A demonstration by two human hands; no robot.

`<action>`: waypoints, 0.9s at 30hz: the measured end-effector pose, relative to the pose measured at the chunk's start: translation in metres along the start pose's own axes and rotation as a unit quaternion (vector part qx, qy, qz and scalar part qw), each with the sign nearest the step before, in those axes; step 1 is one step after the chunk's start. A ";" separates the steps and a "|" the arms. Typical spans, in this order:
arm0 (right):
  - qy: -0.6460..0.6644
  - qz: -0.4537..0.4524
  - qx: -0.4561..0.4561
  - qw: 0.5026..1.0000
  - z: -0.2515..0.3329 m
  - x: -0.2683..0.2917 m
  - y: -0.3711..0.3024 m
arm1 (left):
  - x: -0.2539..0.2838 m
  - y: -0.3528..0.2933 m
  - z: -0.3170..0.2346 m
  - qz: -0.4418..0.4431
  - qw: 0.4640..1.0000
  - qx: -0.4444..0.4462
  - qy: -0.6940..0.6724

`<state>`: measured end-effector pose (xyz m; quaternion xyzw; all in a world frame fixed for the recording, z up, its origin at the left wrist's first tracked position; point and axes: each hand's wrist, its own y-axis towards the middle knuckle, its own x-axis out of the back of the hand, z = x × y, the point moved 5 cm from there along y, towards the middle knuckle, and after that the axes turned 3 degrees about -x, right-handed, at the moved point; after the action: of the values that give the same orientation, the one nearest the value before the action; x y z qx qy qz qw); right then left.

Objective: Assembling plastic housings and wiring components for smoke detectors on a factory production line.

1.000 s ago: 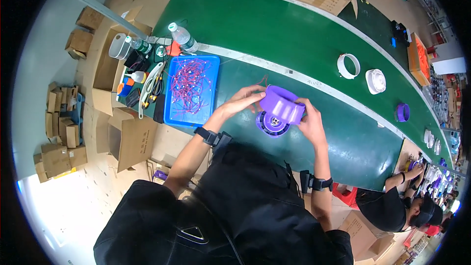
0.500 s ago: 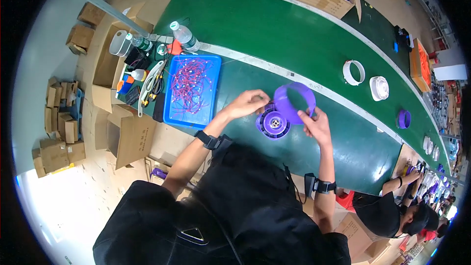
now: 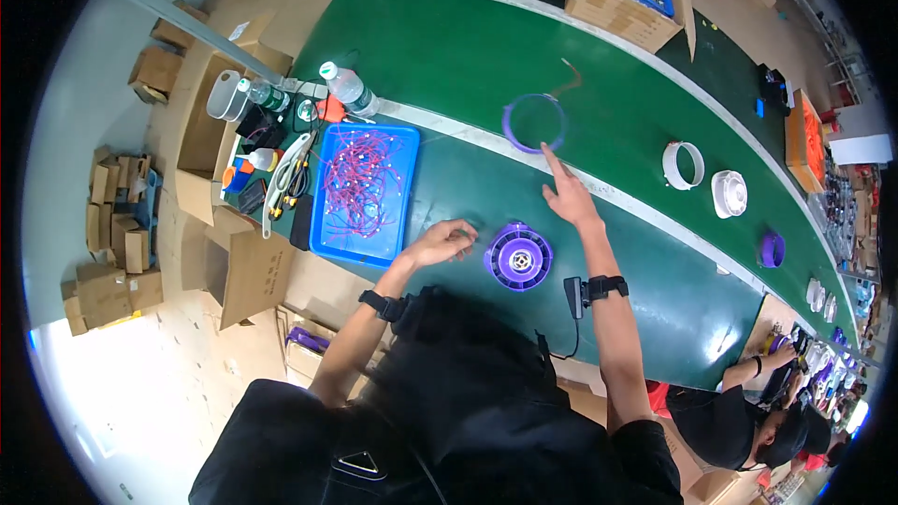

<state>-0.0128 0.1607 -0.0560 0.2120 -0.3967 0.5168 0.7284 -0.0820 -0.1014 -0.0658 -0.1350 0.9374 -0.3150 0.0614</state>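
Note:
A thin purple ring (image 3: 508, 127) lies on the green belt beyond the pale divider strip. My right hand (image 3: 569, 194) reaches up to its near rim, index finger stretched out and its tip at the ring, not wrapped round it. From the ring's far side a reddish wire (image 3: 572, 82) trails away. On the near bench sits a round purple fan-like part (image 3: 520, 256) with slots round a metal centre. Just left of it hovers my left hand (image 3: 442, 243), its fingers loosely curled with nothing visible in them.
A blue tray (image 3: 409, 154) of red and purple wires stands left, beside cable-like tools (image 3: 297, 173) and bottles (image 3: 348, 86). On the belt's right are a white ring (image 3: 683, 165), a white housing (image 3: 730, 194) and a purple ring (image 3: 772, 250). Another person (image 3: 739, 425) works at right.
The purple ring has gone from my right hand above the bench to the belt, farther away. My left hand has drawn back from the round purple part toward the tray.

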 end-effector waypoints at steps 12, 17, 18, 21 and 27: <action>0.230 0.335 -0.229 0.884 -0.032 -0.055 -0.097 | 0.081 0.082 0.043 -0.159 0.987 -0.001 0.023; 0.302 0.339 -0.293 0.841 -0.043 -0.048 -0.109 | 0.129 0.142 -0.036 -0.427 0.888 -0.037 0.169; 0.299 0.341 -0.288 0.844 -0.041 -0.047 -0.107 | 0.139 0.151 -0.048 -0.442 0.875 -0.036 0.196; 0.309 0.365 -0.236 0.846 -0.032 -0.056 -0.095 | 0.175 0.170 -0.057 -0.430 0.857 -0.016 0.284; 0.454 0.172 -0.262 0.834 -0.067 -0.056 -0.064 | 0.149 0.183 -0.060 -0.366 0.866 -0.148 0.306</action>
<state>0.0614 0.1527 -0.1338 -0.3168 -0.1721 0.5491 0.7540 -0.2760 0.0293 -0.1334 -0.3723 0.8282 -0.1979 -0.3692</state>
